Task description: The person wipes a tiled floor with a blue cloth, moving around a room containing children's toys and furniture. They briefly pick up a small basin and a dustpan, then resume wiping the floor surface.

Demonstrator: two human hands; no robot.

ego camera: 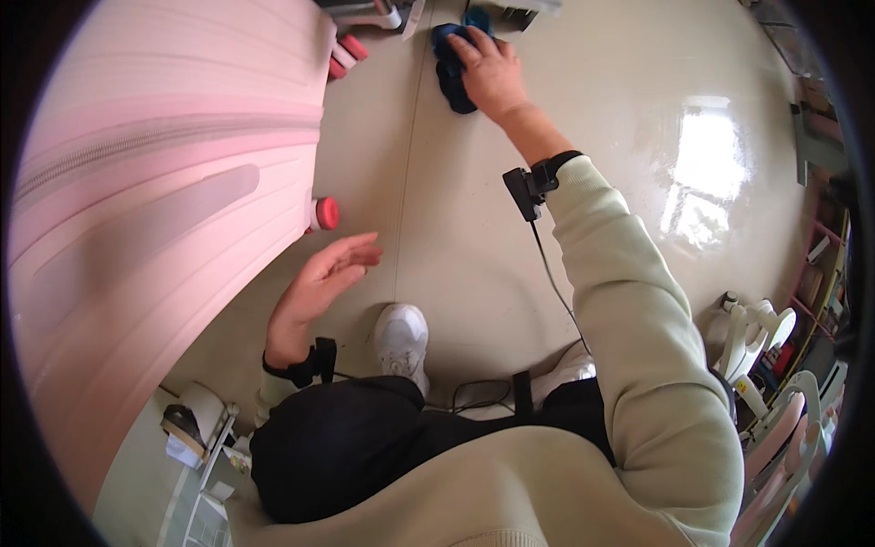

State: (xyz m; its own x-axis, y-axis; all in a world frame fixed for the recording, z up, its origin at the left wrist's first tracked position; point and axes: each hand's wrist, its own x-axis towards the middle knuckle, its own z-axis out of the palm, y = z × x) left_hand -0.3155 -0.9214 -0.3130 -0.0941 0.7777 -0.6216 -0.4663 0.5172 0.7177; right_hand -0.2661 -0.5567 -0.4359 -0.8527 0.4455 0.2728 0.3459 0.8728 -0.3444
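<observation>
My right hand [492, 75] reaches far forward to the floor, its fingers over a dark blue cloth-like item [452, 85]. The item lies bunched on the pale floor, and part of it is hidden under my fingers. Just beyond my fingertips is a small teal-blue thing [477, 19], too partly covered to name. My left hand [328, 277] hangs in the air, holding nothing, its fingers slightly curled and apart from the thumb. Close to it stands a large pink suitcase [225, 219] with a red-and-white wheel [326, 214].
Another pair of red wheels [347, 56] shows at the suitcase's far corner. My white shoe [401, 342] is on the floor [465, 205]. A thin cable [554, 273] runs from my right wrist device [530, 188]. White chairs [748, 342] and shelves [813, 273] stand at right; a rack [219, 437] is lower left.
</observation>
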